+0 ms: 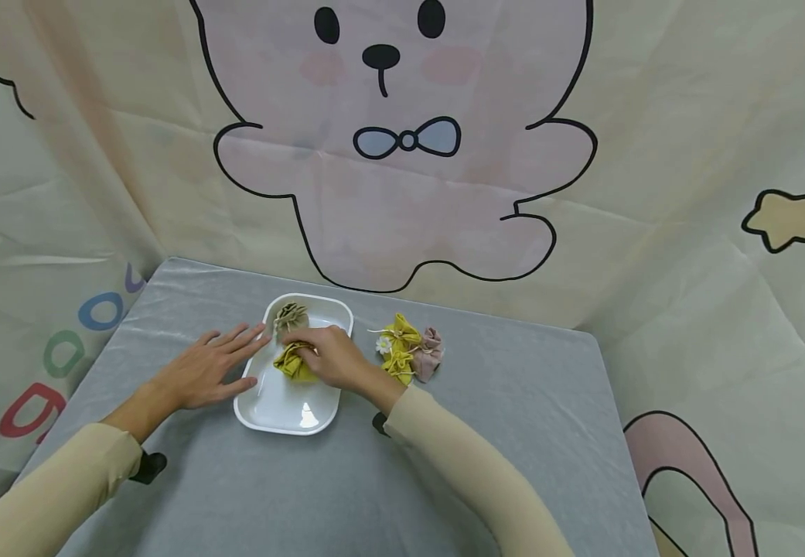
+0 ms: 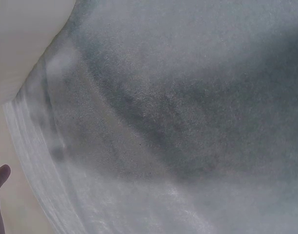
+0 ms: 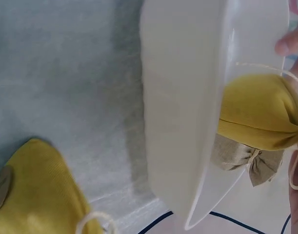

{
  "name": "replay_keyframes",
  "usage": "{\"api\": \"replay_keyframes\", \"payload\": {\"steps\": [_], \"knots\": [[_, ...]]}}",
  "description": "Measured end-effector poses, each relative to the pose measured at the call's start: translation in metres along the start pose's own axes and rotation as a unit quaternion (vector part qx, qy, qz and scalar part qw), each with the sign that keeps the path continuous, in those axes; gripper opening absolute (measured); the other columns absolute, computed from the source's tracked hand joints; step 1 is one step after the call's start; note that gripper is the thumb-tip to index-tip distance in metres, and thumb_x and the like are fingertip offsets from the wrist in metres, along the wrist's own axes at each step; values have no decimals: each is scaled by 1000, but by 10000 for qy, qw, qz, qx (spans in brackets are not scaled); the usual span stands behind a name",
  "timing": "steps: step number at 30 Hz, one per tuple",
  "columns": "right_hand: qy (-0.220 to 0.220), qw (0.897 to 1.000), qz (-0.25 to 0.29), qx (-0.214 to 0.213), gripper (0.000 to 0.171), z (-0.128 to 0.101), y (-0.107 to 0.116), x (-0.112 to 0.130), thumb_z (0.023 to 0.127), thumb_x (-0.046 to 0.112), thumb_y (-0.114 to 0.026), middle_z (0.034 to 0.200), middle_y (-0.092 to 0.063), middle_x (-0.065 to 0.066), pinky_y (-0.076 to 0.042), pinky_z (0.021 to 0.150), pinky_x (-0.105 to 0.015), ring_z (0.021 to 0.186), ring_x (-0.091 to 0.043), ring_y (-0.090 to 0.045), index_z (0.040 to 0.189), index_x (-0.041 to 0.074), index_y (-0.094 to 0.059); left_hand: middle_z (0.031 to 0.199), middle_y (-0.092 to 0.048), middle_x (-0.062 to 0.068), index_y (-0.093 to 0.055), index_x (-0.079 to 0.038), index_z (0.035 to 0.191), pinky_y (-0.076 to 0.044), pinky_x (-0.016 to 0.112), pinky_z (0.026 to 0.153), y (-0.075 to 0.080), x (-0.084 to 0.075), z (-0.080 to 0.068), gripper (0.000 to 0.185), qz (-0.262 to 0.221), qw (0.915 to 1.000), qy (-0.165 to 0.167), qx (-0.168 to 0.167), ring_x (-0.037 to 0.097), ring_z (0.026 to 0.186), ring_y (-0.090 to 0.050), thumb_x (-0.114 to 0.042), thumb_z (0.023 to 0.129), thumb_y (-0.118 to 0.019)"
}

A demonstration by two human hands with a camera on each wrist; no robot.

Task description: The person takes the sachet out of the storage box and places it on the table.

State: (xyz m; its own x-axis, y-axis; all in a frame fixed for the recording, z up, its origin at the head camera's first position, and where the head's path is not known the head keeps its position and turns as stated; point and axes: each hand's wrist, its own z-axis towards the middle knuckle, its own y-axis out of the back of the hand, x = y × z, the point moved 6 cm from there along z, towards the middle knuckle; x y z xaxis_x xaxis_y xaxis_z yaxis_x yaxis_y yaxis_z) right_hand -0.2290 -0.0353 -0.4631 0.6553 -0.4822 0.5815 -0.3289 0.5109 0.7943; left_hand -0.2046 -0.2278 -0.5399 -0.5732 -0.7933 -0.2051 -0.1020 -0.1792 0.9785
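A white tray (image 1: 284, 410) lies on the grey table. At its far end sits a beige drawstring pouch (image 1: 291, 315), and near its middle a yellow pouch (image 1: 289, 363). My right hand (image 1: 307, 354) lies over the yellow pouch with curled fingers gripping it. The right wrist view shows this yellow pouch (image 3: 258, 112) inside the tray (image 3: 183, 122), the beige pouch (image 3: 244, 158) behind it, and my fingers (image 3: 289, 43) at its edge. My left hand (image 1: 245, 356) rests flat on the table, straight fingers touching the tray's left rim.
Right of the tray lie two yellow pouches (image 1: 400, 346) and a pink pouch (image 1: 431, 353) in a cluster. One yellow pouch (image 3: 36, 195) also shows in the right wrist view. A cartoon-printed cloth backdrop (image 1: 402, 155) rises behind the table. Grey cloth (image 2: 188, 122) fills the left wrist view.
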Motion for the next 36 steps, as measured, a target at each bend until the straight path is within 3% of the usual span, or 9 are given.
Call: {"api": "replay_keyframes", "payload": {"steps": [11,22,27,36], "knots": [[306,9968,476,-562,25,-15,30,6,95,0,-62,112,-74,-4,-49,85,-17,98,-10,-69,116,8,-73,161,-31,11,-37,-13,155,-31,66,105,1,-1,1,74,-24,10000,10,89,39,146,-29,-53,97,-56],[615,9936,610,-721,27,-32,58,19,95,-1,-61,115,-73,-5,-49,88,-18,99,-6,-66,118,8,-73,161,-30,12,-37,-12,155,-31,67,105,0,-1,2,74,-6,9999,19,111,39,146,-29,-50,96,-59],[769,9901,643,-986,24,-42,72,21,93,-4,-63,109,-75,-7,-50,88,-19,99,-11,-69,113,2,-73,161,-31,12,-38,-12,154,-31,67,105,0,0,1,73,-18,10000,8,48,39,146,-29,-49,95,-61],[729,9866,818,-1212,23,-68,94,14,92,-6,-64,110,-74,-10,-51,91,-24,106,-17,-69,111,2,-73,161,-31,12,-39,-12,154,-32,66,105,0,-1,1,73,-13,10000,-39,52,39,145,-29,-49,95,-60]]}}
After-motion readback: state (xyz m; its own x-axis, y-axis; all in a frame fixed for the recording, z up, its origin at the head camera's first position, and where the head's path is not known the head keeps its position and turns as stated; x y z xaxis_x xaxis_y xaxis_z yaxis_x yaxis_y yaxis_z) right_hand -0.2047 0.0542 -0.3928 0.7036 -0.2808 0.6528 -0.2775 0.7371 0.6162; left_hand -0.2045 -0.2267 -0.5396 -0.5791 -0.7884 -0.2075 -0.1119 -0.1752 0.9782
